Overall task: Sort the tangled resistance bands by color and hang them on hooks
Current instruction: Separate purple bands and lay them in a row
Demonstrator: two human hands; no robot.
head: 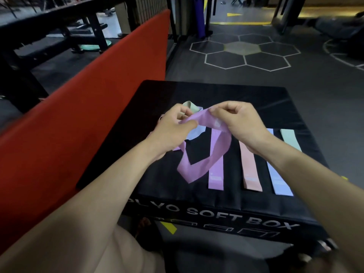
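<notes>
Above the black plyo soft box [246,99], both hands work a purple resistance band [204,160]. The left hand [173,131] pinches it with curled fingers and also clutches a small tangle of pale green and light blue bands [194,123]; the right hand [238,123] grips the purple loop's upper edge. The loop hangs down, its lower end touching the box top. To do this well, I would hold the tangle steady with the left and draw the purple loop through slowly, not yanking (elastic snaps back). Laid flat beside it are sorted purple [216,174], pink [249,168], blue [278,174] and mint [290,138] bands. No hooks are visible.
</notes>
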